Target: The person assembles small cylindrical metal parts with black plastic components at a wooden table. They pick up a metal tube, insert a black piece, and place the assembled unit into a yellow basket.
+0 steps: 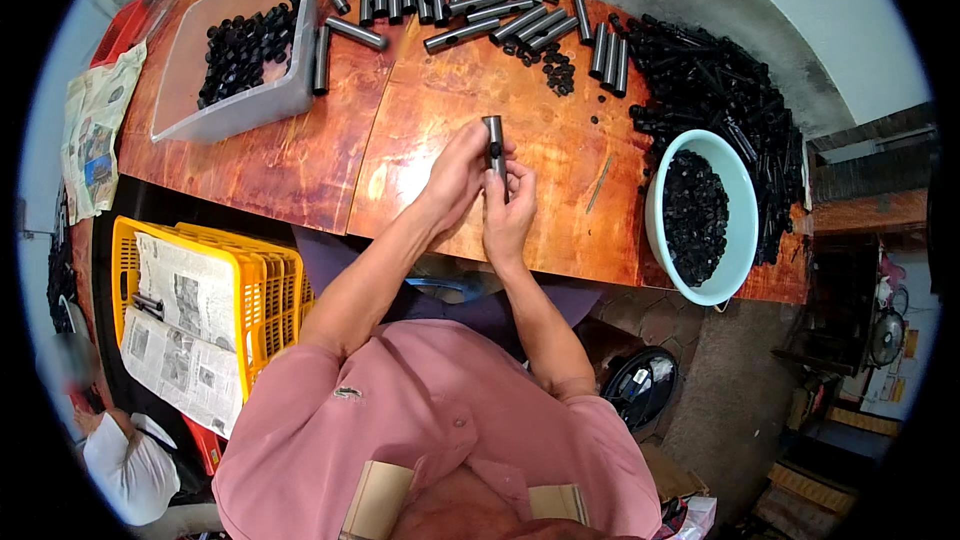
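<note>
Over the front middle of the wooden table, both my hands hold one dark metal tube (494, 130) upright, with a black round piece at a hole in its side. My left hand (458, 172) wraps it from the left, its fingers partly hidden behind the tube. My right hand (511, 208) grips the lower part, thumb along the front. Beyond my hands, many similar metal tubes (455, 35) lie or stand at the back of the table. Small black rings (558, 72) are scattered close to them.
At the left stands a clear plastic bin (230, 120) of small black parts. A pale blue basin (742, 230) of black pieces sits front right, beside a heap of black parts (715, 90). A thin stick (599, 185) lies nearby. Yellow crates (270, 285) with newspaper stand left; another person (130, 465) is lower left.
</note>
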A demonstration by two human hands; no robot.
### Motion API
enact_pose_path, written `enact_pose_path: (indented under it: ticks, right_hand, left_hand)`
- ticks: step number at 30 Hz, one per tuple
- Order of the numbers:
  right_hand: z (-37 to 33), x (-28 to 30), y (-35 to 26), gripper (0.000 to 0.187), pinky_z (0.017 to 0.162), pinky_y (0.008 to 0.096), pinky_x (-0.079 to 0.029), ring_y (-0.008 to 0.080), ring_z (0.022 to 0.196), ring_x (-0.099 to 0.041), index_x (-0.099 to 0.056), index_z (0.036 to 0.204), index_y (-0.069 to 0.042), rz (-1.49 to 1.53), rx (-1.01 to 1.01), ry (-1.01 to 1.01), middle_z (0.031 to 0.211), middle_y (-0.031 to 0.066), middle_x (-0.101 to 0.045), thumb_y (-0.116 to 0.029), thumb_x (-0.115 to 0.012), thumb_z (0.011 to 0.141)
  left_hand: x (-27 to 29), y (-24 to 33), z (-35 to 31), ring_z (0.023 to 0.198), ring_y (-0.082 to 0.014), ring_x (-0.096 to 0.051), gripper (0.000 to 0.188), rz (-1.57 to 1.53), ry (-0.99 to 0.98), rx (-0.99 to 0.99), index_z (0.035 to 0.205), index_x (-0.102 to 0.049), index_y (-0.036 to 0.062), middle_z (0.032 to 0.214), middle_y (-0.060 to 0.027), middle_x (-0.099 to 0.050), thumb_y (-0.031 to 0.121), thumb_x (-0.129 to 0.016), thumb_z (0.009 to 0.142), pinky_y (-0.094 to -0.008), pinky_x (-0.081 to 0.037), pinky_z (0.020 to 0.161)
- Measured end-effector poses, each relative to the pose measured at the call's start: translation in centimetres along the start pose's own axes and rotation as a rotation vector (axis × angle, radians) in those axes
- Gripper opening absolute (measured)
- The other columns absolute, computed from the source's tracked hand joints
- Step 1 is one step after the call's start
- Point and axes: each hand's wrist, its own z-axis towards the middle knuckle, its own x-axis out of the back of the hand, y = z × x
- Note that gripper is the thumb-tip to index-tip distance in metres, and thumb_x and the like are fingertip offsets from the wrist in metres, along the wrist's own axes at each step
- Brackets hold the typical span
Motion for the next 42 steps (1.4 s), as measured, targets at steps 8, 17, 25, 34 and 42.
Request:
enact_pose_path:
  ticks: [8,17,25,34,42]
  right_hand:
    - [7.6,4.4,-3.2,0.021,0.078,0.0339,-0.050,0.0234,0.090,-0.064,-0.068,0.105,0.001,-0.594,0.218,0.003,0.097,0.0156,-0.066,-0.015,-0.062,0.094]
    - [18.7,7.9,0.6,0.021,0.088,0.0437,-0.051,0.0328,0.101,-0.060,-0.069,0.110,0.000,-1.178,0.568,0.037,0.106,0.0163,-0.064,-0.004,-0.067,0.090]
    - [18.5,7.9,-0.1,0.016,0.084,0.0432,-0.051,0.0312,0.099,-0.060,-0.070,0.102,-0.001,-1.170,0.480,0.077,0.101,0.0136,-0.062,-0.010,-0.071,0.089]
    - [18.5,8.4,-1.8,0.016,0.080,0.0423,-0.052,0.0320,0.091,-0.063,-0.072,0.097,0.001,-1.300,0.483,0.012,0.095,0.0165,-0.064,-0.013,-0.069,0.089]
    - [8.7,3.0,-3.9,0.021,0.069,0.0325,-0.051,0.0186,0.074,-0.064,-0.070,0.097,0.003,-0.448,-0.065,-0.467,0.084,0.0098,-0.071,-0.016,-0.067,0.089]
  left_hand:
    - [4.5,2.0,-0.7,0.077,-0.0174,-0.065,0.043,-0.075,0.020,-0.003,0.137,-0.047,0.0054,0.091,-0.0075,-0.061,0.035,-0.049,0.106,-0.0339,-0.057,0.069]
    - [5.2,2.2,-0.8,0.078,-0.0174,-0.061,0.044,-0.082,-0.094,0.079,0.135,-0.049,0.0012,0.093,-0.0067,-0.062,0.033,-0.048,0.106,-0.0341,-0.053,0.069]
    - [5.4,2.3,-0.8,0.082,-0.0176,-0.063,0.043,-0.101,-0.115,0.070,0.135,-0.049,0.0004,0.095,-0.0078,-0.063,0.032,-0.049,0.105,-0.0337,-0.053,0.073]
    - [5.3,2.3,-0.4,0.082,-0.0179,-0.062,0.042,-0.130,-0.109,0.086,0.135,-0.049,0.0004,0.096,-0.0082,-0.063,0.029,-0.051,0.105,-0.0337,-0.054,0.074]
    - [4.7,1.8,-0.8,0.079,-0.0137,-0.062,0.054,0.022,-0.053,-0.034,0.140,-0.044,0.0021,0.099,-0.0065,-0.062,0.005,-0.068,0.092,-0.0282,-0.053,0.069]
